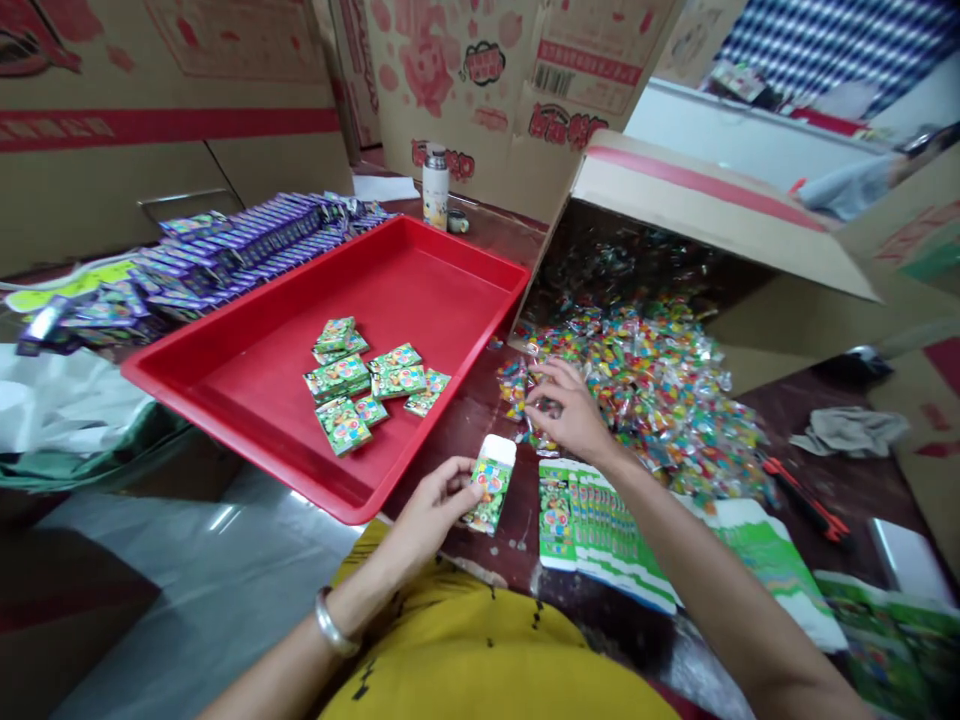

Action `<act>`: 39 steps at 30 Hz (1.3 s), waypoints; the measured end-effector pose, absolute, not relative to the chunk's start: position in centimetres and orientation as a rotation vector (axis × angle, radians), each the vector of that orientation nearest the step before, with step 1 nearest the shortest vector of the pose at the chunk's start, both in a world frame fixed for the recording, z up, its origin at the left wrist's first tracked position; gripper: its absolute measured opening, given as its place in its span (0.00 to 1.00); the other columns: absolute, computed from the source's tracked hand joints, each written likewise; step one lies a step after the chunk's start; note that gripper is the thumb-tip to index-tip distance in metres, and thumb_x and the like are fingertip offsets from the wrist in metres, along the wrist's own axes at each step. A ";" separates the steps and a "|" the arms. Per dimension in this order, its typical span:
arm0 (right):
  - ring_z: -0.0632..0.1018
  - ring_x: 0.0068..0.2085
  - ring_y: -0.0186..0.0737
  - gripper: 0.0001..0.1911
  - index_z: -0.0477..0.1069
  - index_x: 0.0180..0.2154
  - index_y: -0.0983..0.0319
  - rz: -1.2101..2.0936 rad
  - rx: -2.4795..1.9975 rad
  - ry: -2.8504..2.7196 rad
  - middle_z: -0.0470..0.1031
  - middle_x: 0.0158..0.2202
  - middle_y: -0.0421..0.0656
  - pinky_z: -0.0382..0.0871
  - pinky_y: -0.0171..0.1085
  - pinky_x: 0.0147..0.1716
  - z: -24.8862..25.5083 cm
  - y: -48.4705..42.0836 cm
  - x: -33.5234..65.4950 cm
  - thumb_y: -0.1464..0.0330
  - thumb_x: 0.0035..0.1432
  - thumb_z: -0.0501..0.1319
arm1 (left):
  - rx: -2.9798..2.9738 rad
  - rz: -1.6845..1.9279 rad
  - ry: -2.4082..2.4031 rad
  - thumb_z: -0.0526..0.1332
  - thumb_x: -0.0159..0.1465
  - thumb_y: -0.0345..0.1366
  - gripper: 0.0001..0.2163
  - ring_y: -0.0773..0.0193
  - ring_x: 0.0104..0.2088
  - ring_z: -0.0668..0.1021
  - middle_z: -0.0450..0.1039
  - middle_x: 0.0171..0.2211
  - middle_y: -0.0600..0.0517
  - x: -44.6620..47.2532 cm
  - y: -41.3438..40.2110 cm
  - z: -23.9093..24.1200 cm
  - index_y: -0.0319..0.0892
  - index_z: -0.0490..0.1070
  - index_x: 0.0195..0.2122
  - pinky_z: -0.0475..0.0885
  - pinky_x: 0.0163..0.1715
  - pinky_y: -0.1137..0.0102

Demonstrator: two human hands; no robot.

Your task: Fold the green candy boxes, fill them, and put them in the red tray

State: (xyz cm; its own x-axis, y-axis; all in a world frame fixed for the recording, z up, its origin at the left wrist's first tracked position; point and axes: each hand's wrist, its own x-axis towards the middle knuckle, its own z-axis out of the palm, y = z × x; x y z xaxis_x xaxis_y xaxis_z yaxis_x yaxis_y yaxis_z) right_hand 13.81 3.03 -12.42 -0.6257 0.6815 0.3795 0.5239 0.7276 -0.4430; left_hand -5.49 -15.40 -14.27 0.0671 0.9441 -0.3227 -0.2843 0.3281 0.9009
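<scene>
My left hand (433, 505) is closed on a small green printed box (491, 485) with its white top flap standing open, held above the dark table. My right hand (568, 405) reaches forward onto the near edge of a heap of small wrapped candies (660, 385); its fingers curl down into the wrappers, and what they pinch is hidden. A fanned row of flat green boxes (600, 515) lies just under my right forearm. Several filled green boxes (360, 385) lie in a red tray (247, 370) to the left.
The candies spill from a tipped cardboard carton (705, 200). Stacks of purple flat boxes (240, 245) lie behind the tray, near a small bottle (435, 185). An orange-handled tool (806, 500), a grey cloth (847, 430) and more green box sheets (780, 570) sit at the right. Cardboard cartons stand behind.
</scene>
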 end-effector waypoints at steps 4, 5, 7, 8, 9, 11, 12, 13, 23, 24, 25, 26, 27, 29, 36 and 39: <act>0.76 0.49 0.48 0.05 0.75 0.31 0.58 0.791 -0.945 -2.045 0.78 0.44 0.45 0.69 0.51 0.51 -10.4 2.3 14.4 0.64 0.58 0.64 | 0.896 1.155 1.259 0.64 0.62 0.44 0.14 0.63 0.36 0.77 0.76 0.37 0.49 -5.1 -14.7 -14.4 0.39 0.71 0.41 0.72 0.38 0.70; 0.78 0.44 0.46 0.06 0.75 0.32 0.59 0.876 -0.950 -1.978 0.78 0.40 0.44 0.72 0.48 0.46 -9.9 1.9 14.4 0.63 0.58 0.63 | 0.938 1.155 1.279 0.63 0.62 0.44 0.14 0.62 0.36 0.78 0.77 0.37 0.49 -5.1 -14.5 -14.3 0.39 0.71 0.41 0.72 0.38 0.70; 0.78 0.40 0.44 0.07 0.75 0.31 0.59 0.934 -0.947 -1.908 0.77 0.36 0.43 0.73 0.43 0.41 -9.0 0.8 14.4 0.63 0.59 0.63 | 1.030 1.156 1.319 0.63 0.63 0.44 0.13 0.60 0.37 0.78 0.77 0.38 0.48 -5.0 -14.1 -14.0 0.40 0.71 0.42 0.73 0.39 0.69; 0.78 0.42 0.44 0.07 0.75 0.31 0.59 0.908 -0.939 -1.919 0.77 0.37 0.43 0.73 0.43 0.42 -8.5 0.2 14.4 0.64 0.59 0.63 | 1.075 1.157 1.340 0.62 0.63 0.43 0.13 0.60 0.38 0.78 0.77 0.39 0.48 -4.8 -13.9 -13.8 0.40 0.72 0.43 0.73 0.39 0.68; 0.77 0.44 0.44 0.06 0.76 0.31 0.59 0.860 -0.927 -1.961 0.77 0.39 0.44 0.72 0.44 0.45 -8.1 -0.4 14.3 0.65 0.59 0.64 | 1.117 1.159 1.359 0.62 0.63 0.42 0.12 0.60 0.38 0.78 0.77 0.39 0.48 -4.7 -13.8 -13.6 0.40 0.72 0.43 0.73 0.40 0.68; 0.76 0.48 0.45 0.04 0.76 0.32 0.58 0.756 -0.901 -2.099 0.76 0.44 0.45 0.69 0.46 0.50 -7.5 -1.5 14.1 0.67 0.59 0.64 | 1.175 1.169 1.394 0.61 0.64 0.41 0.11 0.59 0.39 0.78 0.78 0.40 0.49 -4.3 -13.6 -13.2 0.41 0.72 0.44 0.72 0.41 0.68; 0.75 0.50 0.46 0.04 0.77 0.32 0.58 0.713 -0.888 -2.177 0.75 0.46 0.45 0.67 0.47 0.52 -7.2 -1.9 14.0 0.68 0.59 0.64 | 1.192 1.179 1.406 0.61 0.64 0.40 0.11 0.59 0.40 0.78 0.78 0.40 0.49 -4.1 -13.6 -13.0 0.42 0.72 0.45 0.72 0.42 0.68; 0.74 0.51 0.46 0.04 0.77 0.32 0.58 0.681 -0.873 -2.249 0.74 0.49 0.45 0.66 0.48 0.54 -7.1 -2.3 13.8 0.68 0.59 0.64 | 1.203 1.186 1.408 0.61 0.64 0.39 0.11 0.59 0.41 0.78 0.77 0.41 0.49 -3.9 -13.5 -12.8 0.42 0.72 0.45 0.72 0.43 0.67; 0.80 0.43 0.43 0.18 0.71 0.53 0.57 1.280 -0.922 -1.852 0.78 0.46 0.45 0.76 0.41 0.42 -9.4 -6.3 13.8 0.64 0.61 0.63 | 1.038 1.387 1.170 0.64 0.63 0.35 0.24 0.60 0.44 0.78 0.75 0.47 0.47 -2.7 -13.7 -11.0 0.44 0.58 0.59 0.74 0.44 0.67; 0.81 0.41 0.43 0.18 0.72 0.51 0.57 1.320 -0.933 -1.789 0.79 0.43 0.44 0.76 0.40 0.41 -10.0 -6.8 13.9 0.64 0.60 0.65 | 1.043 1.380 1.152 0.63 0.63 0.35 0.23 0.60 0.45 0.78 0.74 0.48 0.47 -2.6 -13.8 -10.9 0.44 0.60 0.58 0.74 0.44 0.67; 0.81 0.39 0.42 0.16 0.72 0.50 0.58 1.340 -0.940 -1.735 0.79 0.40 0.43 0.76 0.39 0.40 -10.6 -7.4 14.0 0.64 0.59 0.65 | 1.052 1.363 1.140 0.63 0.63 0.35 0.21 0.60 0.45 0.78 0.74 0.48 0.47 -2.5 -14.0 -10.9 0.44 0.62 0.57 0.74 0.45 0.67; 0.80 0.37 0.41 0.14 0.72 0.47 0.58 1.337 -0.954 -1.686 0.78 0.37 0.42 0.76 0.38 0.38 -11.1 -7.8 14.0 0.64 0.59 0.65 | 1.063 1.340 1.133 0.62 0.64 0.35 0.18 0.60 0.44 0.78 0.74 0.48 0.47 -2.5 -14.1 -11.0 0.44 0.65 0.55 0.73 0.44 0.67; 0.80 0.36 0.41 0.11 0.73 0.44 0.59 1.308 -0.970 -1.654 0.78 0.35 0.42 0.75 0.38 0.37 -11.5 -8.2 14.0 0.64 0.59 0.65 | 1.078 1.314 1.134 0.62 0.64 0.35 0.16 0.61 0.43 0.78 0.74 0.47 0.47 -2.4 -14.3 -11.0 0.43 0.67 0.53 0.73 0.43 0.68; 0.79 0.39 0.41 0.06 0.74 0.36 0.60 1.197 -1.000 -1.663 0.76 0.37 0.43 0.73 0.37 0.37 -12.0 -8.8 14.1 0.64 0.60 0.64 | 1.117 1.255 1.145 0.62 0.64 0.34 0.14 0.62 0.39 0.77 0.74 0.44 0.49 -2.2 -14.5 -11.3 0.43 0.69 0.51 0.73 0.40 0.69; 0.77 0.39 0.40 0.13 0.69 0.44 0.56 1.237 -0.994 -1.499 0.75 0.38 0.42 0.72 0.37 0.38 -11.8 -9.6 14.0 0.66 0.58 0.67 | 1.035 1.325 1.119 0.66 0.59 0.29 0.17 0.67 0.36 0.74 0.69 0.36 0.55 -1.5 -14.8 -11.7 0.45 0.63 0.47 0.70 0.33 0.75; 0.75 0.36 0.38 0.06 0.72 0.34 0.59 1.331 -0.992 -1.560 0.74 0.33 0.41 0.70 0.35 0.37 -11.3 -9.3 14.3 0.65 0.57 0.67 | 1.077 1.286 1.157 0.64 0.59 0.28 0.17 0.66 0.38 0.75 0.69 0.38 0.54 -1.4 -15.1 -11.6 0.45 0.62 0.48 0.71 0.32 0.75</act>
